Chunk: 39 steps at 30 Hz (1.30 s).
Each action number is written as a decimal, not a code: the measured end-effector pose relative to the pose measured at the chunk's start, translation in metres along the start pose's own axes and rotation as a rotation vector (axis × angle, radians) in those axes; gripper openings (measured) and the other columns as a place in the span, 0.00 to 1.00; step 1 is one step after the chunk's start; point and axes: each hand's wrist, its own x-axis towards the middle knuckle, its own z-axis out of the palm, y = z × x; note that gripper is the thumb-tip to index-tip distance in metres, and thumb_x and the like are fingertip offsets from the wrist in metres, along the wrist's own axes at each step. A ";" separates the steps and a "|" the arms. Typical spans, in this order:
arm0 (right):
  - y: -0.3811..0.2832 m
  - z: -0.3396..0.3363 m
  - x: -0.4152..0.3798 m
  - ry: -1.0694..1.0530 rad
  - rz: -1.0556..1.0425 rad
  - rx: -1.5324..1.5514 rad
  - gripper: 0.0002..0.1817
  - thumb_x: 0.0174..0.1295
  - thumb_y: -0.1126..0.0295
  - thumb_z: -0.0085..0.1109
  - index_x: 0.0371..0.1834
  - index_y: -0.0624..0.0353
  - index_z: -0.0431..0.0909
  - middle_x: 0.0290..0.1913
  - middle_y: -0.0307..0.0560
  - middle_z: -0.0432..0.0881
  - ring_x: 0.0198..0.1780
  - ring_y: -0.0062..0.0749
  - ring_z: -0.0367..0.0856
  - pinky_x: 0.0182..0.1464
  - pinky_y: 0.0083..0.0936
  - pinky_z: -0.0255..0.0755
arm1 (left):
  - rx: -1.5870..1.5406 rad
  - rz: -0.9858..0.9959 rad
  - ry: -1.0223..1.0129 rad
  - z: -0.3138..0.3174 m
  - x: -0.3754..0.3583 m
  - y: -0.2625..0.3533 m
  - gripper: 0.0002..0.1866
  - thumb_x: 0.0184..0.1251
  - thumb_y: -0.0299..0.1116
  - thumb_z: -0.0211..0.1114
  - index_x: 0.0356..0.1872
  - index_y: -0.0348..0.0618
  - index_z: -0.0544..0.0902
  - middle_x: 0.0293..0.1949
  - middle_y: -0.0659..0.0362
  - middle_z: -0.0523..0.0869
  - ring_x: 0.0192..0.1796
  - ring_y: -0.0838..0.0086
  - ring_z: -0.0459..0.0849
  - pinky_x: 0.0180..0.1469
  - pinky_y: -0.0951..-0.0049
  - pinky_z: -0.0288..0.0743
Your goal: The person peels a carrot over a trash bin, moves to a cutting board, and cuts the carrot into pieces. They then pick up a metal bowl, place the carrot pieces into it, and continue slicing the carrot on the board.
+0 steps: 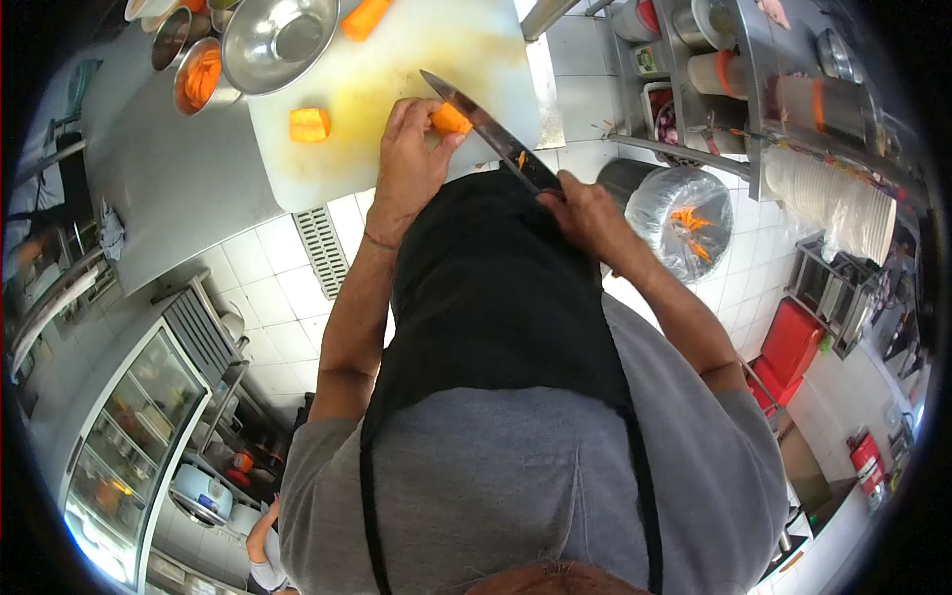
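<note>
Near the front of a stained white cutting board (367,129), my left hand (412,157) holds an orange vegetable piece (451,120) between thumb and fingers. My right hand (587,216) is closed round the handle of a large knife (486,127). The blade slants up and left, its edge against or right beside the held piece, with orange scraps stuck on it. Another cut orange piece (309,125) lies on the board to the left. A longer orange piece (365,18) is at the board's far side.
A metal bowl (280,42) sits at the board's upper left, beside a smaller bowl of orange strips (201,77). At right stands a lined bin (684,223) with orange peelings, below metal shelves (684,149). A person's arm (260,535) shows at lower left.
</note>
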 end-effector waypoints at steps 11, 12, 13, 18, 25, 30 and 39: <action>-0.003 -0.031 0.011 -0.116 0.003 -0.027 0.17 0.75 0.59 0.62 0.48 0.64 0.75 0.38 0.72 0.85 0.44 0.72 0.85 0.47 0.60 0.78 | 0.083 0.062 0.016 0.003 -0.002 -0.006 0.22 0.59 0.25 0.78 0.53 0.33 0.81 0.48 0.50 0.83 0.45 0.61 0.86 0.51 0.66 0.82; -0.011 -0.041 0.013 -0.131 0.023 -0.060 0.17 0.74 0.58 0.62 0.48 0.64 0.75 0.37 0.73 0.85 0.44 0.72 0.86 0.46 0.60 0.78 | 0.073 0.051 0.012 0.002 -0.002 -0.005 0.22 0.59 0.25 0.78 0.53 0.33 0.81 0.48 0.50 0.83 0.45 0.61 0.86 0.51 0.66 0.82; -0.009 -0.032 0.010 -0.109 0.019 -0.067 0.18 0.75 0.58 0.61 0.47 0.64 0.75 0.37 0.72 0.85 0.44 0.72 0.86 0.46 0.59 0.79 | 0.067 0.038 0.022 0.001 0.000 -0.004 0.21 0.59 0.25 0.78 0.52 0.32 0.81 0.48 0.50 0.83 0.44 0.61 0.86 0.51 0.66 0.82; 0.000 -0.034 0.017 -0.128 -0.055 -0.003 0.19 0.75 0.56 0.59 0.49 0.64 0.73 0.37 0.73 0.85 0.43 0.72 0.86 0.45 0.60 0.78 | 0.066 0.037 0.018 0.000 0.000 0.003 0.22 0.57 0.24 0.79 0.52 0.32 0.82 0.48 0.50 0.84 0.46 0.62 0.87 0.52 0.66 0.83; 0.018 0.017 0.013 0.030 -0.079 0.053 0.17 0.74 0.61 0.62 0.47 0.66 0.74 0.34 0.75 0.85 0.40 0.74 0.86 0.43 0.59 0.80 | 0.125 0.007 0.017 0.004 -0.002 0.003 0.22 0.57 0.24 0.78 0.52 0.31 0.80 0.49 0.47 0.82 0.49 0.55 0.85 0.56 0.61 0.81; -0.001 -0.073 0.000 0.086 -0.092 0.100 0.20 0.76 0.54 0.59 0.45 0.65 0.77 0.35 0.67 0.87 0.43 0.68 0.87 0.43 0.54 0.78 | 0.173 -0.032 -0.046 -0.001 0.002 0.007 0.22 0.58 0.24 0.78 0.53 0.34 0.81 0.49 0.50 0.83 0.46 0.63 0.86 0.53 0.66 0.83; 0.038 0.010 0.021 -0.054 -0.074 0.355 0.22 0.78 0.51 0.58 0.47 0.63 0.79 0.27 0.49 0.81 0.29 0.33 0.80 0.35 0.35 0.75 | 0.216 -0.060 -0.128 -0.004 0.010 0.017 0.28 0.60 0.25 0.78 0.62 0.37 0.79 0.52 0.51 0.82 0.49 0.64 0.85 0.55 0.67 0.82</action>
